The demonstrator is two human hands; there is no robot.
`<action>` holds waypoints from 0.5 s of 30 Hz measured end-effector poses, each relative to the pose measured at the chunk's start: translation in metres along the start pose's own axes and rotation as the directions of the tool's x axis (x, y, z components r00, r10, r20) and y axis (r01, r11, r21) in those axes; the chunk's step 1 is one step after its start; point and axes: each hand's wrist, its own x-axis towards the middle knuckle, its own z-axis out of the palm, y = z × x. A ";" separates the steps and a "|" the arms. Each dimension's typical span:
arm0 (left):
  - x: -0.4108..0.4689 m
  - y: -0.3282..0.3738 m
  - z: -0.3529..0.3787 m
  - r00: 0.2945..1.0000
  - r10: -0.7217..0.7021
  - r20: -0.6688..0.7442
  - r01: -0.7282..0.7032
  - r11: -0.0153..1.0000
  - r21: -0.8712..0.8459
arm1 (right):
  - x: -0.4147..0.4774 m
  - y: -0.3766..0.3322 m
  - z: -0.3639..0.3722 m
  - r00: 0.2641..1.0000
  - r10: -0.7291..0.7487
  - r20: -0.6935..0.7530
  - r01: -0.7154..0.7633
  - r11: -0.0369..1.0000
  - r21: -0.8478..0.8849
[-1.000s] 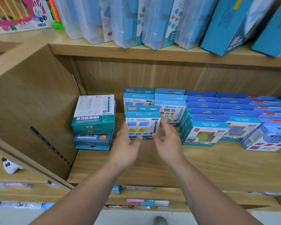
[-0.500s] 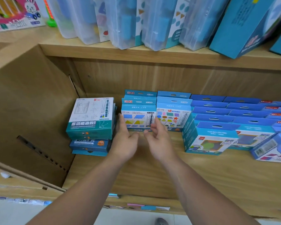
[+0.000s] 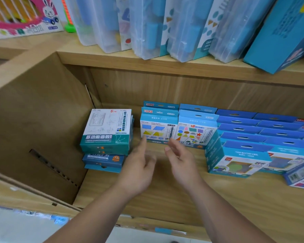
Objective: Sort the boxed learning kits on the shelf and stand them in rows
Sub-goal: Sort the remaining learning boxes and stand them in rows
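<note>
Your left hand (image 3: 140, 167) and right hand (image 3: 182, 162) hover open and empty, palms facing. The front shape kit (image 3: 156, 129) stands on the shelf (image 3: 270, 199) at twelve o'clock, just past your fingertips, upright with hang tab up and broad face toward you. The left hand is nearer. It's light blue card printed with coloured quadrilaterals.

Pink rabbit box (image 3: 23, 18), green toy (image 3: 70, 28) beside.

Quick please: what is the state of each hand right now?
Left hand: open, holding nothing.
Right hand: open, holding nothing.
</note>
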 end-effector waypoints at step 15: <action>-0.033 0.006 -0.102 0.900 0.201 -0.388 -0.002 0.890 0.455 | 0.005 -0.109 0.064 0.981 0.102 0.167 -0.123 0.985 0.121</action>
